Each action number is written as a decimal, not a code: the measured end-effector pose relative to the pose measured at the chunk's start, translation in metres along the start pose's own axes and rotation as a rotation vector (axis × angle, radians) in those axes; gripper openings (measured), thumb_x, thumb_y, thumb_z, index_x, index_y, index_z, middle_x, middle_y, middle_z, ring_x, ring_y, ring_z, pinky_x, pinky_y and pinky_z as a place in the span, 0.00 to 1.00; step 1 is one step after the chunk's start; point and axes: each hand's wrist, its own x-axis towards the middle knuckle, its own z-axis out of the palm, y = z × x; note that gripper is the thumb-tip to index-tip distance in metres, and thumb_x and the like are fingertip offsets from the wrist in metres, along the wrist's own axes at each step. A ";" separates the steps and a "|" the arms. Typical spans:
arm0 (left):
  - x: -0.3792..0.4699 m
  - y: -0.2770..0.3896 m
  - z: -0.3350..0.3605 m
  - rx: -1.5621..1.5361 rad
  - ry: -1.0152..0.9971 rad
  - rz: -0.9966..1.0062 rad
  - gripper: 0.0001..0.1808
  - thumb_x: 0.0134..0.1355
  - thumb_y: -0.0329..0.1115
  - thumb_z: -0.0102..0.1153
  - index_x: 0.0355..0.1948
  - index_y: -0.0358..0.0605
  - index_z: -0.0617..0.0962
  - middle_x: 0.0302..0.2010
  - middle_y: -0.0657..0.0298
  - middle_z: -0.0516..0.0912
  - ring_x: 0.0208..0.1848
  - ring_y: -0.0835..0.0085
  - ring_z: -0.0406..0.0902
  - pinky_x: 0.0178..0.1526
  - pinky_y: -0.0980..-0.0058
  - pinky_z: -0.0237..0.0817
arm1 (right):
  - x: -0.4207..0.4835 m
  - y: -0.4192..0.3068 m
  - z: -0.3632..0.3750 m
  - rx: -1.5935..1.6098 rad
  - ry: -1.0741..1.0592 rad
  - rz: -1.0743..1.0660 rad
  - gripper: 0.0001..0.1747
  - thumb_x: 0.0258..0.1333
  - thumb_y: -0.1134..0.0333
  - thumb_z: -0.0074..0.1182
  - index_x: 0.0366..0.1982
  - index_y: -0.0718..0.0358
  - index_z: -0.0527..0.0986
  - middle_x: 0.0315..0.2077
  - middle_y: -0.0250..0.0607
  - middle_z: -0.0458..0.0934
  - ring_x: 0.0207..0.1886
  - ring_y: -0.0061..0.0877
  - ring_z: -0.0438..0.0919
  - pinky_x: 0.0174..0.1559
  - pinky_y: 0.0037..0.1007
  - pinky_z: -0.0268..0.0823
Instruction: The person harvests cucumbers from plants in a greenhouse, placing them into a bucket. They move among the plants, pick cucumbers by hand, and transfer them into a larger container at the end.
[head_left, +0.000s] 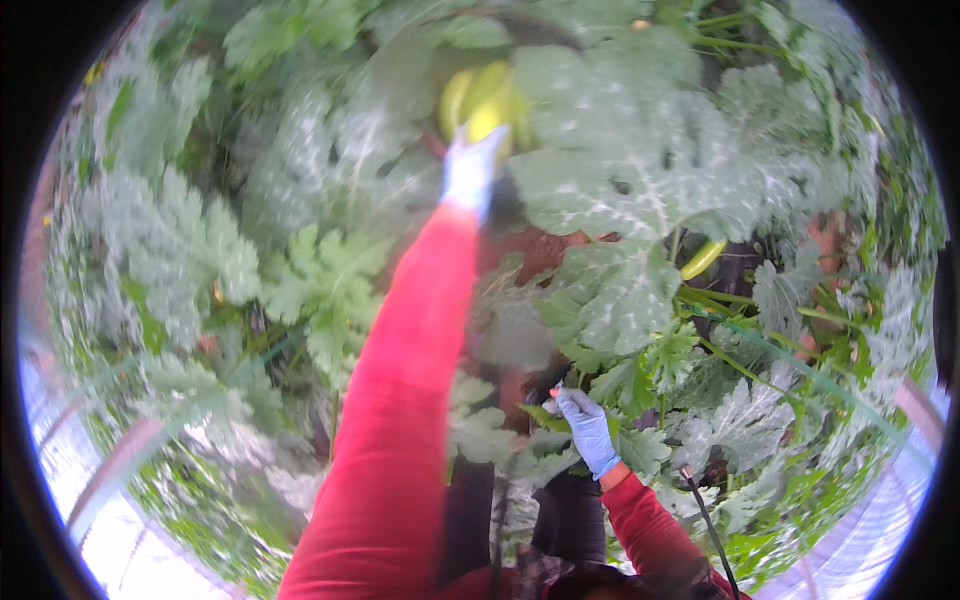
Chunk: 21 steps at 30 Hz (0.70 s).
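Note:
My left hand (469, 176), in a pale blue glove, reaches far forward with its fingers spread around a bright yellow squash (486, 120). Motion blur hides whether it grips the fruit. More yellow squashes (456, 97) lie bunched just beyond the fingers, and a dark curved edge (540, 30) arcs above them. My right hand (586, 431), gloved in blue too, is curled close to my legs among the leaves. A small orange-tipped object (555, 391) shows at its fingers, too small to name. Apart from both hands, another slender yellow squash (703, 260) hangs under a leaf on the right.
Large, white-mottled squash leaves (622, 165) surround me, with thick green stems (739, 360) at right. Reddish soil (540, 251) shows between plants. A greenish string (817, 371) crosses the right side. A black cable (709, 517) stands near my right sleeve. Plastic sheeting (120, 540) appears at lower left.

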 end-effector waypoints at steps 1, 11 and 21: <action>0.011 -0.007 0.009 0.122 -0.011 -0.009 0.23 0.59 0.36 0.60 0.53 0.37 0.73 0.40 0.56 0.81 0.40 0.65 0.78 0.43 0.70 0.69 | 0.002 -0.004 0.008 -0.078 0.004 0.013 0.15 0.67 0.64 0.48 0.48 0.67 0.75 0.36 0.39 0.82 0.41 0.23 0.80 0.50 0.25 0.69; -0.194 0.070 -0.136 0.789 0.549 0.768 0.21 0.51 0.26 0.58 0.49 0.43 0.77 0.47 0.52 0.79 0.51 0.53 0.74 0.56 0.56 0.61 | 0.025 -0.053 0.113 -0.463 -0.233 -0.373 0.10 0.62 0.73 0.52 0.44 0.66 0.77 0.38 0.35 0.82 0.43 0.19 0.78 0.49 0.23 0.68; -0.291 -0.104 -0.210 0.737 0.276 0.179 0.15 0.63 0.40 0.50 0.44 0.41 0.76 0.45 0.51 0.79 0.51 0.58 0.75 0.56 0.66 0.64 | 0.046 -0.035 0.252 -0.752 -0.829 -0.544 0.16 0.58 0.75 0.54 0.49 0.65 0.75 0.47 0.43 0.78 0.51 0.29 0.76 0.54 0.28 0.66</action>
